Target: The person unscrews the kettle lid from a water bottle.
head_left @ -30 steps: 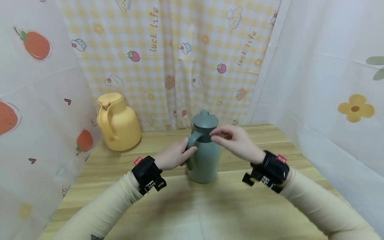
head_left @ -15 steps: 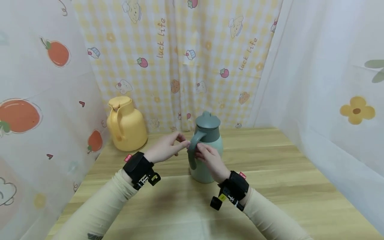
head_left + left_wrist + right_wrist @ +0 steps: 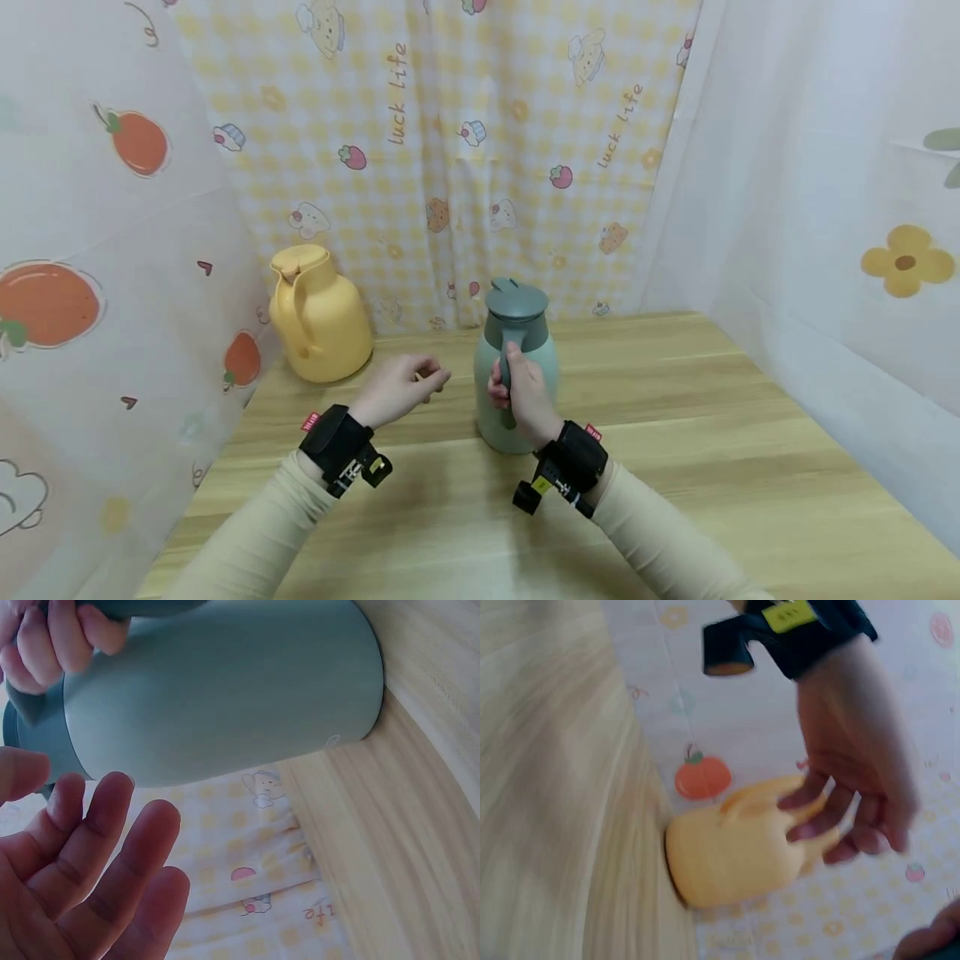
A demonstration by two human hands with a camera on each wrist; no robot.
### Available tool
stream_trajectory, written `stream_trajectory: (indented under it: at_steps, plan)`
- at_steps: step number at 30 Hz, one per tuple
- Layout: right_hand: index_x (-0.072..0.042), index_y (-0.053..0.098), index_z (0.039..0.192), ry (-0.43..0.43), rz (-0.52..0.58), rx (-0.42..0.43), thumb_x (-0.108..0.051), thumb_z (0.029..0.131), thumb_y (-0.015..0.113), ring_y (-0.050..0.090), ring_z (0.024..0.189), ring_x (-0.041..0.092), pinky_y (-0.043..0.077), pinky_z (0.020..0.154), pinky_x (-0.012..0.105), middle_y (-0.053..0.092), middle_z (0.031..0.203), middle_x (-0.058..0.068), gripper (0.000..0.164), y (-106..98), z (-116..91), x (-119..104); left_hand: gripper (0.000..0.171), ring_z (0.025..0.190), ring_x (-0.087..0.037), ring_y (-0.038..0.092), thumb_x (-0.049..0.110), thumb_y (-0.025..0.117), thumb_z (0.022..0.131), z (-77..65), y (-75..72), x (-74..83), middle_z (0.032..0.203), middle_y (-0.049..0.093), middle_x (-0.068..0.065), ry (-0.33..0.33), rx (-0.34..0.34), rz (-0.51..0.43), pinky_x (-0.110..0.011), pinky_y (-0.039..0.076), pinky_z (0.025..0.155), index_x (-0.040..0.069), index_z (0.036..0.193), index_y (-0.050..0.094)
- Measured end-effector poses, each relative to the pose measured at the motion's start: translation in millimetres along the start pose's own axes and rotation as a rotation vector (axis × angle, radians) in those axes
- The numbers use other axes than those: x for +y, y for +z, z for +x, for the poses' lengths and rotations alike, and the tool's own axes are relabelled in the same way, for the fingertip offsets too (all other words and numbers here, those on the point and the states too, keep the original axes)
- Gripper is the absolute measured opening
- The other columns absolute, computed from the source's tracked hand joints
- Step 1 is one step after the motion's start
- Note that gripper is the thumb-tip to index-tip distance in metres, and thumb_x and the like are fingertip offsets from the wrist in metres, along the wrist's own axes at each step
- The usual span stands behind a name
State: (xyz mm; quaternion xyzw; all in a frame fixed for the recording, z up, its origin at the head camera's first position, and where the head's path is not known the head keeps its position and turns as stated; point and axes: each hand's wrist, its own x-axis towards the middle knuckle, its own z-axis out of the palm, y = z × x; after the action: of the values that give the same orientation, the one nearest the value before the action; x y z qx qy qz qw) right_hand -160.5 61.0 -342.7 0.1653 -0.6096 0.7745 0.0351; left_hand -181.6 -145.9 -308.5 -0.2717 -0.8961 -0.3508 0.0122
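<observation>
A pale green thermos jug (image 3: 517, 417) with a darker green lid (image 3: 517, 302) stands upright on the wooden table, its handle turned toward me. My right hand (image 3: 527, 396) grips that handle, thumb along its top and fingers curled round it. To the left of the jug and apart from it, my left hand (image 3: 397, 387) hovers with loosely bent fingers and holds nothing. The left wrist view shows those relaxed fingers (image 3: 105, 862) beside the jug's body (image 3: 225, 690). In the right wrist view only a bit of my right hand (image 3: 930, 937) shows at the lower right corner.
A yellow thermos jug (image 3: 326, 325) stands at the back left of the table (image 3: 675, 467), near the left curtain (image 3: 172, 233). A checked curtain (image 3: 510, 117) hangs behind the table, and a white curtain (image 3: 802, 233) closes off the right side.
The left hand has let go of the jug's handle and drawn back left. My right hand came from the jug's right side to grip the handle, which has swung from the left toward me.
</observation>
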Motion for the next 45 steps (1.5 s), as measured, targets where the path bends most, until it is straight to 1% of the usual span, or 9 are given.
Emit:
stream_trajectory:
  at_steps: [6, 13, 21, 27, 31, 33, 38, 42, 45]
  plan:
    - [-0.009, 0.038, 0.068, 0.004, 0.036, -0.109, -0.035, 0.107, 0.027, 0.029, 0.046, 0.009, 0.027, 0.049, 0.025, 0.034, 0.053, -0.003, 0.048, -29, 13, -8, 0.023, 0.070, -0.016, 0.063, 0.027, 0.055, 0.100, 8.0, 2.0, -2.4, 0.080, 0.064, 0.002, -0.012, 0.010, -0.023, -0.033, 0.048, 0.064, 0.013, 0.086, 0.066]
    - [-0.011, 0.036, 0.067, 0.088, 0.067, -0.258, -0.042, 0.106, 0.031, 0.025, 0.045, 0.008, 0.021, 0.050, 0.028, 0.033, 0.051, -0.006, 0.050, -65, 19, -10, 0.023, 0.068, -0.014, 0.059, 0.027, 0.056, 0.100, 6.6, 12.1, -5.3, 0.078, 0.063, 0.002, -0.043, -0.015, -0.014, -0.032, 0.044, 0.059, 0.013, 0.083, 0.065]
    - [-0.018, 0.038, 0.065, 0.159, 0.129, -0.435, -0.044, 0.106, 0.031, 0.019, 0.044, 0.010, 0.011, 0.050, 0.036, 0.033, 0.050, -0.008, 0.049, -108, 28, -19, 0.025, 0.068, -0.012, 0.060, 0.028, 0.056, 0.100, 14.2, 10.7, -2.1, 0.078, 0.062, 0.004, -0.010, 0.001, 0.026, -0.033, 0.045, 0.063, 0.014, 0.082, 0.064]
    - [-0.016, 0.037, 0.063, 0.156, 0.081, -0.397, -0.042, 0.104, 0.039, 0.019, 0.044, 0.010, 0.011, 0.050, 0.039, 0.031, 0.050, -0.007, 0.049, -110, 24, -16, 0.022, 0.070, -0.014, 0.061, 0.026, 0.057, 0.099, 26.3, -4.1, 4.3, 0.082, 0.065, 0.001, 0.015, 0.030, 0.073, -0.033, 0.048, 0.063, 0.009, 0.089, 0.067]
    - [-0.012, 0.036, 0.063, 0.106, 0.056, -0.340, -0.037, 0.103, 0.047, 0.018, 0.043, 0.010, 0.011, 0.047, 0.039, 0.027, 0.050, -0.005, 0.049, -107, 18, -11, 0.025, 0.085, -0.018, 0.064, 0.029, 0.059, 0.098, 50.8, -24.5, 22.6, 0.100, 0.068, -0.005, 0.065, 0.042, 0.096, -0.037, 0.052, 0.074, 0.008, 0.109, 0.066]
    - [-0.011, 0.035, 0.063, 0.104, 0.059, -0.329, -0.037, 0.103, 0.048, 0.017, 0.043, 0.011, 0.011, 0.047, 0.039, 0.026, 0.050, -0.003, 0.048, -108, 14, -8, 0.033, 0.100, -0.022, 0.062, 0.031, 0.061, 0.096, 67.1, -33.5, 32.2, 0.115, 0.065, -0.007, 0.143, 0.002, 0.102, -0.042, 0.050, 0.084, 0.009, 0.120, 0.062]
    - [-0.011, 0.036, 0.065, 0.106, 0.080, -0.337, -0.034, 0.104, 0.045, 0.017, 0.044, 0.012, 0.010, 0.048, 0.041, 0.025, 0.051, -0.002, 0.047, -109, 8, -5, 0.056, 0.124, -0.021, 0.049, 0.032, 0.068, 0.092, 101.9, -44.0, 57.0, 0.146, 0.046, -0.003, 0.312, -0.206, 0.106, -0.042, 0.045, 0.094, 0.018, 0.142, 0.049]
    - [-0.011, 0.036, 0.065, 0.100, 0.090, -0.353, -0.034, 0.105, 0.043, 0.016, 0.043, 0.013, 0.012, 0.046, 0.039, 0.026, 0.051, -0.002, 0.046, -109, 12, -7, 0.065, 0.139, -0.020, 0.033, 0.028, 0.071, 0.090, 124.8, -46.0, 72.3, 0.155, 0.030, -0.001, 0.319, -0.393, 0.100, -0.043, 0.037, 0.105, 0.024, 0.148, 0.041]
    - [-0.011, 0.036, 0.066, 0.092, 0.102, -0.368, -0.035, 0.104, 0.044, 0.016, 0.043, 0.013, 0.012, 0.045, 0.037, 0.026, 0.051, -0.002, 0.046, -108, 17, -8, 0.067, 0.143, -0.020, 0.025, 0.026, 0.072, 0.090, 140.6, -47.9, 77.1, 0.157, 0.027, -0.003, 0.302, -0.492, 0.144, -0.041, 0.030, 0.110, 0.024, 0.148, 0.041]
